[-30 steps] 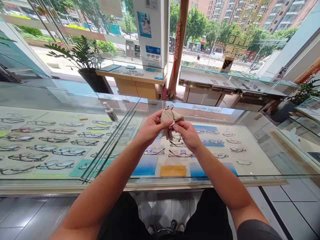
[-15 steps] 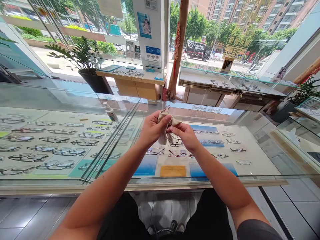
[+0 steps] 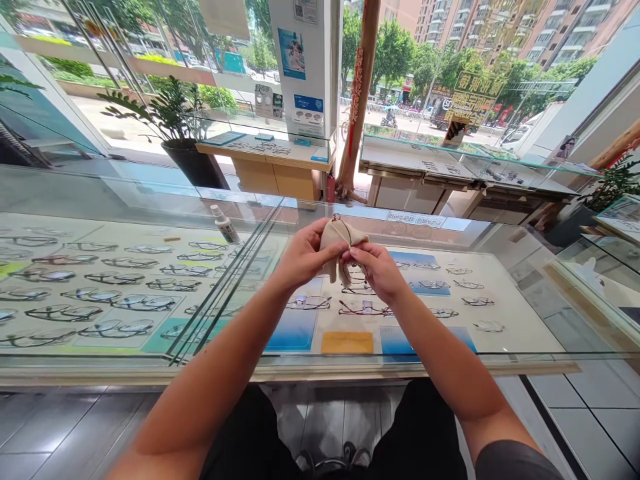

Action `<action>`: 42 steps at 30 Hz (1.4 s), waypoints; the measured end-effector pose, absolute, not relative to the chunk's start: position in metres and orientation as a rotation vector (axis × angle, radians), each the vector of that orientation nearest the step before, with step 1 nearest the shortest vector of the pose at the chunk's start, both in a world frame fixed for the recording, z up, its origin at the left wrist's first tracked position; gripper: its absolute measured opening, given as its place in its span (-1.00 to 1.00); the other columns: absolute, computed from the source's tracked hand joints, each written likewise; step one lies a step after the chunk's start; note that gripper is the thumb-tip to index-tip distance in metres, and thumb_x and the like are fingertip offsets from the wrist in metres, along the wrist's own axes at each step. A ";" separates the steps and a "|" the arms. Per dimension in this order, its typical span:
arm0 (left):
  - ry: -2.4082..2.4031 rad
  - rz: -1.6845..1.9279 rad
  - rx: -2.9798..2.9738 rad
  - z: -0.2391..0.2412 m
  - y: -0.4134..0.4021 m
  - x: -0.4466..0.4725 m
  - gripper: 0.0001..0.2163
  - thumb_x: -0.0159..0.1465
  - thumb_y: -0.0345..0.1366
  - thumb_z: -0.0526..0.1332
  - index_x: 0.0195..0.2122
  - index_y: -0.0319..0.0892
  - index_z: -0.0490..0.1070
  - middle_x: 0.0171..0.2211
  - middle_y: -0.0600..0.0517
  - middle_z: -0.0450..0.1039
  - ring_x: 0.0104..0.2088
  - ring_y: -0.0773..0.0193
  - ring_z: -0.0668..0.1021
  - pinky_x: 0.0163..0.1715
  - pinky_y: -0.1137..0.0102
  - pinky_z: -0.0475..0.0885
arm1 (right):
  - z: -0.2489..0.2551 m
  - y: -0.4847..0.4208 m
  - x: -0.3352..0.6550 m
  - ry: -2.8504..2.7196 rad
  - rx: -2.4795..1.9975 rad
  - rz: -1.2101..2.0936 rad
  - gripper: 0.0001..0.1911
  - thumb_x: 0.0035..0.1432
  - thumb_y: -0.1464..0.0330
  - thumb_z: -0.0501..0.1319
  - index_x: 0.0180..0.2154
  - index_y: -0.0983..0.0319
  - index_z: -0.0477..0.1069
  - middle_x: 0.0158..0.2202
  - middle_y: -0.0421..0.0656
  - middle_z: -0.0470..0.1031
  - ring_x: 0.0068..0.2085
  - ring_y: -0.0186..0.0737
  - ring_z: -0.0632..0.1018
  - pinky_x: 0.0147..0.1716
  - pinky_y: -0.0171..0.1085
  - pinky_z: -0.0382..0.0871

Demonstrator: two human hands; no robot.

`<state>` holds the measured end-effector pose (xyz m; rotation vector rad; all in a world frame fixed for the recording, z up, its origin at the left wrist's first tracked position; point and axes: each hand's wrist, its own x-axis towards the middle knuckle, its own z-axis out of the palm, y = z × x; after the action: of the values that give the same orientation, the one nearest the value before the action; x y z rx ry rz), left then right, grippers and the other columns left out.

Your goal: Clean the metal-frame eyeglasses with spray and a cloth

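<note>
Viewing through the head camera, I judge the wiping to be under way and unfinished: a beige cloth [image 3: 336, 235] covers the upper part of the glasses [image 3: 356, 273]; one lens hangs bare below it; neither item is set down. My left hand [image 3: 303, 257] is closed, thumb and fingers pinching the cloth; my right hand [image 3: 377, 270] is closed, pinching the glasses at the cloth's edge; the fingertips meet above the glass counter [image 3: 450, 363]. Display frames [image 3: 115, 301] lie in rows beneath; a small bottle [image 3: 225, 225] rests well apart, leftward.

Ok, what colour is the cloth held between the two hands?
Plain beige, no pattern; the cloth shows best in the head view.
</note>
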<state>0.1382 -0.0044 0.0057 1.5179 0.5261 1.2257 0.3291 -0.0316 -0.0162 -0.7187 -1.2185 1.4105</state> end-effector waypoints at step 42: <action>0.537 1.213 1.433 0.002 -0.003 0.144 -0.54 0.20 0.07 0.62 -0.17 -0.18 0.56 -0.43 0.07 0.52 -0.48 0.34 0.49 -0.46 0.42 0.42 | -0.024 -0.033 0.321 -1.233 -0.731 1.387 -0.59 0.04 -0.05 0.59 -0.35 0.14 0.71 -0.34 -0.15 0.68 -0.17 -0.12 0.60 0.06 -0.09 0.49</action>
<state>0.1443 -0.0033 0.0017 1.4334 0.5366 1.2133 0.3214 -0.0334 -0.0240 -0.7309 -1.2332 1.3865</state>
